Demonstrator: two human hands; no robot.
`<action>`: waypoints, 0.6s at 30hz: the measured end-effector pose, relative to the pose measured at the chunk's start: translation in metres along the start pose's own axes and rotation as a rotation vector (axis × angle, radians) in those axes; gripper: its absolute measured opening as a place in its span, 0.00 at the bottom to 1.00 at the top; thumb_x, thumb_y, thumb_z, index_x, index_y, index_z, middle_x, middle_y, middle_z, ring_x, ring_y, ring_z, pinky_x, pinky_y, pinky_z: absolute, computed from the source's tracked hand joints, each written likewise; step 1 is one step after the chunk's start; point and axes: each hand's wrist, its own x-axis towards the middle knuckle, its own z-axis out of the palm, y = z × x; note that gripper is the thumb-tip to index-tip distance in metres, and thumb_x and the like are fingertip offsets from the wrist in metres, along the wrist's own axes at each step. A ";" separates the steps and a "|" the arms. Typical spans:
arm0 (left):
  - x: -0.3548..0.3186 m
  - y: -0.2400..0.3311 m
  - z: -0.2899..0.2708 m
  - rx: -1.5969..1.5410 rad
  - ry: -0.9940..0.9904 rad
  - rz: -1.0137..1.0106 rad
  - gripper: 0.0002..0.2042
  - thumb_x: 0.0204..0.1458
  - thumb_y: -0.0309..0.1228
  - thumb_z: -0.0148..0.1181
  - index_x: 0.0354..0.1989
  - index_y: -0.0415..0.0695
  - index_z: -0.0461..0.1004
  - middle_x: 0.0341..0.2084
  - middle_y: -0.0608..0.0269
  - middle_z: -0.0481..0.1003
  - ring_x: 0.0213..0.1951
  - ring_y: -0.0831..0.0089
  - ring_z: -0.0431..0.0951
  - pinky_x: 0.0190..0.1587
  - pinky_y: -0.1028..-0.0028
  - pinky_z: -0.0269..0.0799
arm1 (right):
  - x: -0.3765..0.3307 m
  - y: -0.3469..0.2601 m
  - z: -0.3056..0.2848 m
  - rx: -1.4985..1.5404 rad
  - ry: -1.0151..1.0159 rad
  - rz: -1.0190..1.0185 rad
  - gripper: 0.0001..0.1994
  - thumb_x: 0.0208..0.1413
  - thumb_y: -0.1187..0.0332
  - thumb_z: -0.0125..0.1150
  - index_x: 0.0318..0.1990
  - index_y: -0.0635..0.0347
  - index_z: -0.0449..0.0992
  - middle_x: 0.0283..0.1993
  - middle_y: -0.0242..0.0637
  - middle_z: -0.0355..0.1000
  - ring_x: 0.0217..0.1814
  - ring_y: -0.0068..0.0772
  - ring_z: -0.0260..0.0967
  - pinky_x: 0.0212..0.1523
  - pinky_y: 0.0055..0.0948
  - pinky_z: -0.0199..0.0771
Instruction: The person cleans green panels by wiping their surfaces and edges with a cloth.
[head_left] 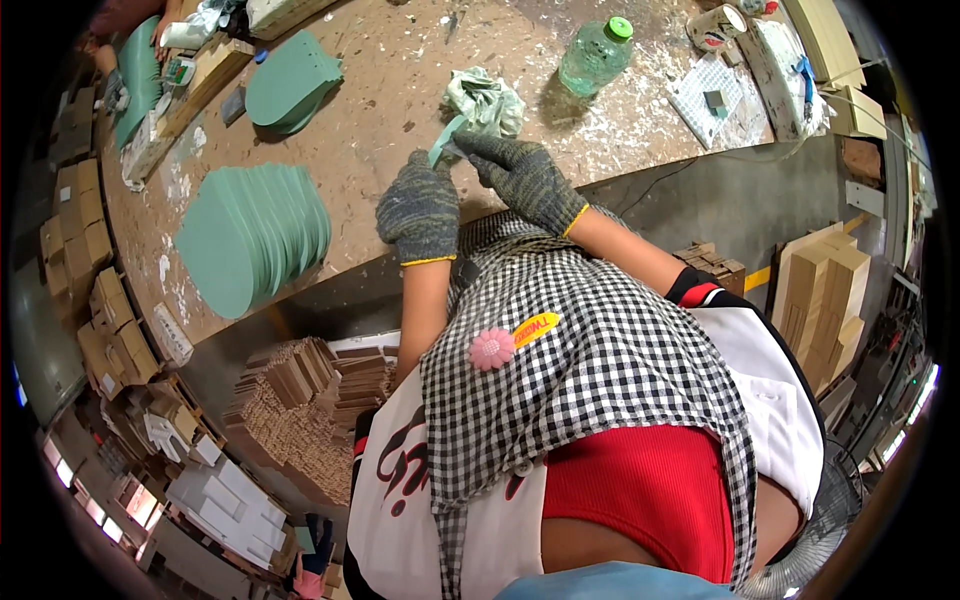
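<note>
Both my hands wear dark grey knit gloves with yellow cuffs and meet near the table's front edge. My left hand [420, 208] is closed on a thin pale green piece [446, 140], seen nearly edge-on. From the right, my right hand [524, 182] closes at the same piece; whether its fingers hold anything else is hidden. Just beyond lies a crumpled whitish-green cloth [485, 100]. To the left a fanned stack of rounded flat green pieces [225, 245] rests on the table, with a smaller stack of green pieces [290, 82] behind it.
A clear green bottle with a bright green cap [595, 60] stands beyond my right hand. Farther right are a white perforated pad [705, 98], a cup [714, 28] and a paint-spattered block [782, 75]. At far left, another person's gloved hand [116, 92] is beside more green pieces [140, 80].
</note>
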 end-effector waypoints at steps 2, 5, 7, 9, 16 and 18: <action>-0.001 -0.001 0.000 -0.003 0.003 0.003 0.18 0.60 0.48 0.51 0.46 0.47 0.75 0.39 0.52 0.80 0.40 0.50 0.82 0.41 0.53 0.76 | 0.001 -0.001 0.001 -0.034 -0.023 0.016 0.17 0.65 0.68 0.55 0.60 0.54 0.75 0.39 0.40 0.80 0.33 0.24 0.74 0.39 0.29 0.77; 0.000 -0.001 0.001 -0.019 -0.003 0.006 0.18 0.60 0.49 0.51 0.46 0.47 0.75 0.39 0.51 0.80 0.40 0.50 0.82 0.41 0.53 0.76 | 0.003 0.010 0.001 0.026 0.017 -0.038 0.17 0.65 0.68 0.55 0.60 0.55 0.75 0.40 0.40 0.80 0.33 0.24 0.74 0.39 0.28 0.77; 0.000 -0.001 0.000 -0.030 -0.012 0.002 0.18 0.60 0.49 0.51 0.46 0.47 0.75 0.39 0.51 0.80 0.40 0.49 0.82 0.41 0.53 0.76 | 0.002 -0.002 0.000 -0.074 -0.016 -0.014 0.18 0.65 0.68 0.54 0.61 0.55 0.74 0.40 0.39 0.80 0.33 0.24 0.74 0.39 0.27 0.77; -0.001 0.001 -0.002 -0.004 -0.028 -0.023 0.18 0.60 0.49 0.51 0.46 0.47 0.75 0.39 0.52 0.80 0.41 0.49 0.82 0.40 0.53 0.76 | 0.004 0.007 0.002 -0.014 -0.002 -0.013 0.18 0.65 0.68 0.54 0.61 0.55 0.74 0.40 0.39 0.80 0.34 0.24 0.74 0.40 0.27 0.77; -0.002 0.002 -0.004 -0.016 -0.035 -0.023 0.18 0.60 0.49 0.51 0.45 0.47 0.75 0.39 0.52 0.80 0.41 0.50 0.82 0.41 0.54 0.76 | 0.006 0.007 -0.003 -0.004 0.011 0.016 0.19 0.65 0.69 0.54 0.63 0.54 0.73 0.41 0.36 0.80 0.37 0.21 0.73 0.41 0.26 0.76; -0.002 0.000 -0.003 -0.008 -0.044 -0.018 0.19 0.61 0.49 0.50 0.46 0.47 0.75 0.39 0.52 0.80 0.41 0.50 0.82 0.41 0.54 0.77 | 0.000 -0.002 0.000 0.021 -0.039 0.065 0.19 0.63 0.71 0.54 0.61 0.54 0.74 0.44 0.40 0.80 0.37 0.25 0.75 0.43 0.27 0.77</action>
